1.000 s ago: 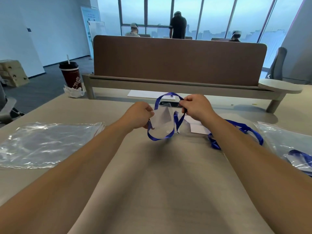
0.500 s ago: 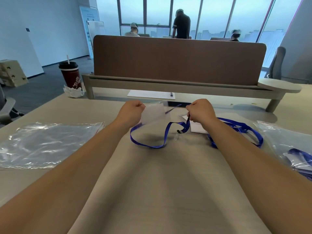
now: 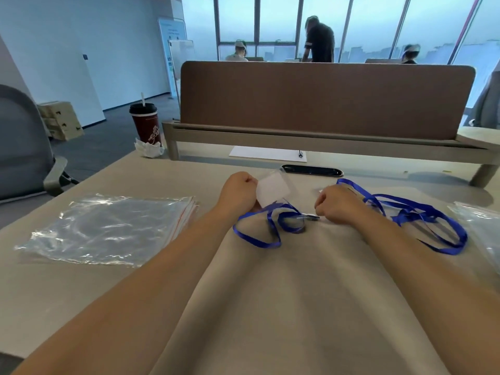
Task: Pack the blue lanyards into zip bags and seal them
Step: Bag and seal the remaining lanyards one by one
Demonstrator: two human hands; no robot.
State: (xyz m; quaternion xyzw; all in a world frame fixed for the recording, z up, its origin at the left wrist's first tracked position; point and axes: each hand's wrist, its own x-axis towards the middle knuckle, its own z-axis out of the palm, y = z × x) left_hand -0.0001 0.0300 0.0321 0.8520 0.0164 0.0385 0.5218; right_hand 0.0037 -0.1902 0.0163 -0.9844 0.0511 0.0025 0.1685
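Your left hand (image 3: 239, 192) is curled into a loose fist and pinches a small clear zip bag (image 3: 272, 189) by its left edge. The bag stands up off the desk (image 3: 284, 307), with its lower edge down at the ribbon. Your right hand (image 3: 336, 204) is also curled, knuckles up and fingers tucked under. It grips the clip end of a blue lanyard (image 3: 259, 235) at the thumb side. How far its fingers close beneath the palm, you cannot tell from this angle.

That lanyard lies between your two hands. Its ribbon loops on the desk just below the bag and runs across to the clip at your right hand. None of it is clearly inside the bag.

A loose pile of lanyards (image 3: 422, 217) sprawls on the desk just beyond your right wrist, touching the forearm. A flat stack of zip bags (image 3: 108, 228) lies on the desk outside your left forearm, well apart from the hands. More clear plastic (image 3: 484, 231) sits at the right edge of the desk.
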